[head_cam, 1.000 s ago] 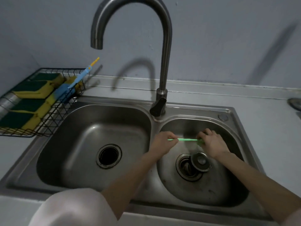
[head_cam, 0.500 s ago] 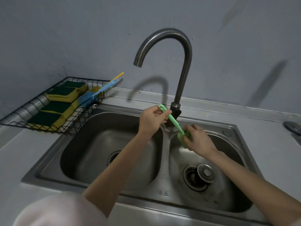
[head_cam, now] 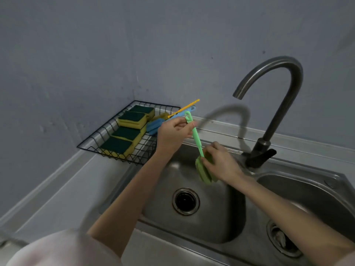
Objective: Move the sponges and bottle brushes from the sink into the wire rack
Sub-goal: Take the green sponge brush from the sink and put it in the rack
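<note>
While the wire rack point(head_cam: 107, 140) in the counter corner already carries four yellow sponges with dark green scouring faces point(head_cam: 132, 120) plus a blue bottle brush point(head_cam: 153, 126) and a yellow one point(head_cam: 184, 108) whose handles jut out over its right rim, the job looks close to finished: the green bottle brush point(head_cam: 197, 143) is the only cleaning tool not yet racked that shows here. It hangs in the air above the left basin of the double sink point(head_cam: 194, 225), touching neither steel nor rack. The left hand point(head_cam: 172, 134) pinches the top of the thin handle, just under the hanging loop, between thumb and curled fingers; the right hand point(head_cam: 221, 164) wraps its fingers round the green sponge head at the low end. The brush's long axis runs steeply, leaning only a little: loop end up and toward the rack and back wall, head end down and toward the person, over the basin. Both basins, as far as they show, hold nothing but their drains, though the lower right part of the right basin is partly covered by the forearm and blurred, so something small there cannot be ruled out. What seems left is to carry this brush the short way left, lay it flatter so that its head settles inside the rack beside the blue one, and let go. The gooseneck faucet point(head_cam: 269, 104) stands well clear on the right.
</note>
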